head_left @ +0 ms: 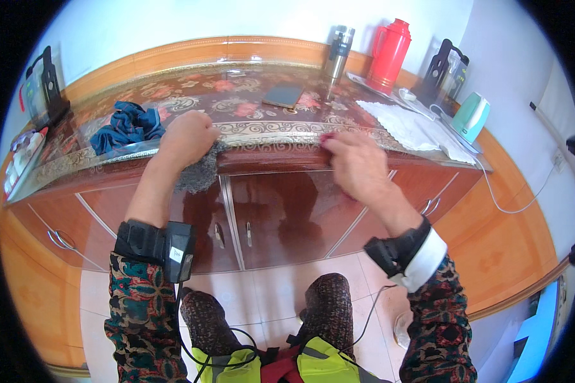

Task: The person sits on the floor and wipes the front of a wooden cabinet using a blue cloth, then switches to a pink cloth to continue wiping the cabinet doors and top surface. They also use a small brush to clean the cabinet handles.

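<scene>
So the grey cloth [200, 171] is sitting right at the front edge of the patterned countertop [249, 105], half draped down over the lip onto the wooden cabinet doors [281, 210]. The left hand [186, 137] is on top of it, fingers curled down and pressing it onto the edge, so it's closed around the cloth rather than spread out.

Left of that hand there's a crumpled blue cloth [128, 126] lying on the counter, near but not touching. Further left at the counter's end stands a black-handled kettle [41, 89].

Between the two hands the front edge is bare, and behind it lies a dark phone [283, 96], flat, well back from the lip.

The right hand [358, 163] is at the same front edge, apart from the grey cloth, fingers bunched narrow with the tips on the rim. There's something small and reddish at the fingertips, can't tell what it is.

To the right: a white towel [406, 124] spread flat, a steel flask [337, 54], a red thermos [390, 54] and a mint green kettle [471, 116] near the back corner.
</scene>
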Motion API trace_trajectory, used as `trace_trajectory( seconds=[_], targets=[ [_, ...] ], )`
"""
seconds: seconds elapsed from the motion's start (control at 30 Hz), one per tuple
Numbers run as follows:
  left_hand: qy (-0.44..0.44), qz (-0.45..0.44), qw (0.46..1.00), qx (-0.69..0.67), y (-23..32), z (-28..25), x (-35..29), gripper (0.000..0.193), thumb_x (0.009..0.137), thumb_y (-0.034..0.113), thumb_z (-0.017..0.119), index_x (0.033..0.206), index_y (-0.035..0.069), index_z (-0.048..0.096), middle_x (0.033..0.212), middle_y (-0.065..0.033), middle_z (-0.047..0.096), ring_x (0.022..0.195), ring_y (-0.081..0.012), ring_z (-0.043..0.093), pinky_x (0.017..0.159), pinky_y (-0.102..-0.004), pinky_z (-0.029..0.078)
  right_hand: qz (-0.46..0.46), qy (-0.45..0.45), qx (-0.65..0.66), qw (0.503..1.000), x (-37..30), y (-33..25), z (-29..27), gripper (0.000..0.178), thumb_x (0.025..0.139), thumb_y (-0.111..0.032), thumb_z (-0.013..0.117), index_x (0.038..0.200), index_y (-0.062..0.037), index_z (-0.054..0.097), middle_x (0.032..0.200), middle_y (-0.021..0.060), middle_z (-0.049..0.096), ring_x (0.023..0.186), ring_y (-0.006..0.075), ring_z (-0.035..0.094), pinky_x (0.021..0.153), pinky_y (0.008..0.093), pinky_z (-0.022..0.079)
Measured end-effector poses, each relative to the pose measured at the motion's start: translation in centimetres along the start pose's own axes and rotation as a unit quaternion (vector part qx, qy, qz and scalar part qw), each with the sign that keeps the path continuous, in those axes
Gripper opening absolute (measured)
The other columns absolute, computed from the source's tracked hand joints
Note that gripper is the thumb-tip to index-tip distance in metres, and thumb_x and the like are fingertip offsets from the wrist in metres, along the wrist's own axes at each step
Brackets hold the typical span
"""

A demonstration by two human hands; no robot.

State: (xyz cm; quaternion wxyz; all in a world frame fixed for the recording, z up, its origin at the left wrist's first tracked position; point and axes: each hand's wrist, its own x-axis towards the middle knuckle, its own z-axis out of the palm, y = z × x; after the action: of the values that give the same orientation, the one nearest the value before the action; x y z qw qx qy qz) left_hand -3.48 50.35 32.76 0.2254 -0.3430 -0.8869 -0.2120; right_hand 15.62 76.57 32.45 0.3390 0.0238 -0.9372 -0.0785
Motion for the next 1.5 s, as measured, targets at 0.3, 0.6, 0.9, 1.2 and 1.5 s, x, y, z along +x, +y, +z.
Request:
trace_trajectory(
  seconds=[0.3, 0.6, 0.9, 1.2, 1.5],
  targets=[
    [0.013, -0.003, 1.0, -0.011, 0.1, 0.1, -0.5, 0.034, 0.084, 0.028, 0.061, 0.076, -0.005, 0.064, 0.073, -0.0249, 0.062, 0.07, -0.0381, 0.062, 0.066, -0.0447, 0.048, -0.008, 0.075, 0.087, 0.993, 1.4, -5.2, 2.2, 0.02, 0.076, -0.004, 0.058, 0.093, -0.0066, 0.067, 0.092, 0.0116, 0.065, 0.089, 0.0335, 0.061, 0.078, 0.045, 0.053],
    [-0.06, -0.045, 0.997, 0.014, 0.9, -0.9, 0.4, 0.031, 0.08, 0.028, 0.058, 0.082, -0.001, 0.071, 0.085, -0.0243, 0.067, 0.085, -0.0406, 0.065, 0.079, -0.0461, 0.052, -0.239, 0.105, 0.154, 0.953, 2.2, -6.8, 2.5, 0.006, 0.071, -0.008, 0.059, 0.076, -0.0085, 0.063, 0.079, 0.0084, 0.064, 0.085, 0.029, 0.061, 0.079, 0.0397, 0.051],
    [-0.057, -0.056, 0.997, 0.009, 1.2, -0.8, 0.2, 0.031, 0.077, 0.024, 0.056, 0.082, -0.003, 0.071, 0.091, -0.0276, 0.066, 0.091, -0.0417, 0.065, 0.085, -0.047, 0.051, 0.035, -0.041, 0.041, 0.998, 2.9, 2.2, -3.2, 0.025, 0.078, -0.024, 0.068, 0.099, -0.0107, 0.071, 0.086, 0.0141, 0.07, 0.083, 0.035, 0.067, 0.078, 0.0437, 0.053],
    [-0.084, -0.119, 0.989, -0.013, 1.2, -0.8, 0.6, 0.03, 0.079, 0.019, 0.055, 0.093, -0.003, 0.071, 0.104, -0.0271, 0.066, 0.101, -0.0422, 0.064, 0.088, -0.0466, 0.051, 0.037, -0.249, 0.098, 0.963, 8.9, 0.5, -0.5, 0.037, 0.076, -0.019, 0.071, 0.111, -0.0079, 0.07, 0.094, 0.0146, 0.071, 0.091, 0.0264, 0.068, 0.083, 0.0352, 0.051],
    [-0.082, -0.142, 0.985, -0.045, 1.4, -1.2, 0.2, 0.03, 0.079, 0.019, 0.057, 0.097, 0.0, 0.071, 0.107, -0.0272, 0.066, 0.105, -0.0411, 0.064, 0.09, -0.0467, 0.051, 0.126, -0.271, 0.001, 0.954, 9.1, -1.8, -0.6, 0.025, 0.073, -0.035, 0.072, 0.087, -0.0141, 0.075, 0.093, 0.0127, 0.072, 0.092, 0.0317, 0.069, 0.081, 0.043, 0.054]
  ],
)
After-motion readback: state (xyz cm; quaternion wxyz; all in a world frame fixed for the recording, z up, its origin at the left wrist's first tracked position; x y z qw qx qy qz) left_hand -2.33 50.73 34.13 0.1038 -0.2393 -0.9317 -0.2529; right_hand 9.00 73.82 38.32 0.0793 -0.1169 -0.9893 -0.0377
